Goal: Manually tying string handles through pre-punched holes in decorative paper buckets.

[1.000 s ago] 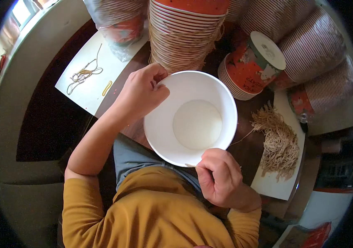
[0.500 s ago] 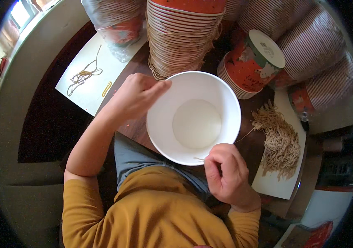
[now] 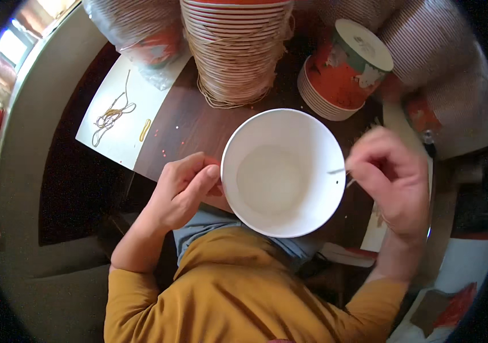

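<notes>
A round paper bucket (image 3: 270, 180), white inside, is tipped so that its mouth faces me. My left hand (image 3: 182, 191) grips its left rim, thumb outside and fingers curled behind. At the right rim my right hand (image 3: 391, 180) is closed in a pinch, slightly blurred, on a thin cord. One cord end (image 3: 335, 171) pokes through the bucket's wall to the inside, and another bit shows outside by the fingertips. Just below the inner end is a small dark hole (image 3: 337, 182). My right hand and forearm cover most of the cord bundle.
Beyond the bucket stands a tall stack of nested buckets (image 3: 238, 51) wound with cord. A shorter orange-and-green stack (image 3: 341, 74) is upside down at right. Plastic-wrapped stacks (image 3: 427, 40) line the back. A white sheet (image 3: 106, 114) at left bears loose cord and a yellow loop (image 3: 145, 130).
The bucket has shifted right and turned, bringing the cord end to its right side. My left hand has dropped from the far left rim; my right hand has moved right and away from me.
</notes>
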The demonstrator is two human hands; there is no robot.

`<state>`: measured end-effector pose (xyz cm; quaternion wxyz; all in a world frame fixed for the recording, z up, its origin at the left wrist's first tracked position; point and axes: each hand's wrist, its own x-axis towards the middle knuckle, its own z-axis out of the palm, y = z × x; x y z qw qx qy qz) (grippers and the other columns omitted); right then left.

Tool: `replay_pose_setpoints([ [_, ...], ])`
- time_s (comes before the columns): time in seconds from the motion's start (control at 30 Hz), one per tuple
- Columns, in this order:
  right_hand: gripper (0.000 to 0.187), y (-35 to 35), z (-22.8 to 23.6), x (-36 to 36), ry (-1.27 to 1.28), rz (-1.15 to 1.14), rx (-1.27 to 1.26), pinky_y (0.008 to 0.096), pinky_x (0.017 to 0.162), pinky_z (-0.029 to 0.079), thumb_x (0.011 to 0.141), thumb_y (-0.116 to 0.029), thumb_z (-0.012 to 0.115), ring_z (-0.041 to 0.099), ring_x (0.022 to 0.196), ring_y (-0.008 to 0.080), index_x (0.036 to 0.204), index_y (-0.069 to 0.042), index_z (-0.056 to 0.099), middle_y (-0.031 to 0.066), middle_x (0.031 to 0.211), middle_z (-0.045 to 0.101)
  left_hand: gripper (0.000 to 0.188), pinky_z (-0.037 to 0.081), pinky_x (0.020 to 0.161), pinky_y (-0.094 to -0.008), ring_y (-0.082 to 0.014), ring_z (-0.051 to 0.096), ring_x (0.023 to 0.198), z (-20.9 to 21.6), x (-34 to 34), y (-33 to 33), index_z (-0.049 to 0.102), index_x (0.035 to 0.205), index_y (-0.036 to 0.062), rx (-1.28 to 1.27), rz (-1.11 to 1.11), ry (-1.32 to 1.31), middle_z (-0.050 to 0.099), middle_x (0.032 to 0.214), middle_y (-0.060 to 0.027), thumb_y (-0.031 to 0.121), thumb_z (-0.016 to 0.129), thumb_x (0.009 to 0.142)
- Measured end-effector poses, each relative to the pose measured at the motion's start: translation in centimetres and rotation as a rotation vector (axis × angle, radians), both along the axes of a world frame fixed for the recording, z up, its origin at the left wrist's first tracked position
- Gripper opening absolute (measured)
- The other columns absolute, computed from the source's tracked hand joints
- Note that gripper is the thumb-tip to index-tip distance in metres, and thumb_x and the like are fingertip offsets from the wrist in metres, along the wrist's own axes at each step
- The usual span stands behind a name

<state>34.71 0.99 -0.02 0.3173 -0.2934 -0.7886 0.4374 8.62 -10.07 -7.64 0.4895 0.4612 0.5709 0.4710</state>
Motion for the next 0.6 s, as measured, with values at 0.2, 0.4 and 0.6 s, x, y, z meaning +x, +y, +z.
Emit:
replay_pose_setpoints([
  [0.2,0.010,-0.3,-3.2,-7.2,-0.230,0.211,-0.483,0.0221,0.067,0.046,0.086,-0.010,0.063,0.054,0.073,0.0045,0.087,0.000,0.064,-0.0014,0.077,0.061,0.013,0.049,0.068,-0.0222,-0.0081,0.060,0.074,-1.8,-0.1,-0.1,0.060,0.099,-0.0048,0.147,0.105,0.026,0.063,0.083,-0.0048,0.005,0.058,0.090],
  [0.4,0.015,0.1,-6.6,-8.2,-0.145,0.053,-0.449,0.0291,0.063,0.050,0.083,-0.014,0.063,0.061,0.067,0.0112,0.081,0.001,0.066,0.0083,0.072,0.067,0.019,0.047,0.061,-0.0216,-0.0096,0.061,0.069,-2.4,-0.6,0.1,0.064,0.099,-0.0024,0.289,0.107,0.340,0.063,0.082,-0.0070,-0.002,0.064,0.080],
  [0.6,0.017,0.1,-7.2,-8.8,-0.131,0.007,-0.495,0.0296,0.063,0.050,0.084,-0.015,0.063,0.060,0.066,0.0104,0.082,0.001,0.067,0.0066,0.072,0.067,0.022,0.048,0.060,-0.0227,-0.0117,0.064,0.068,-2.6,-0.8,0.5,0.064,0.100,-0.0021,0.336,0.099,0.370,0.062,0.080,-0.0076,-0.004,0.063,0.079],
])
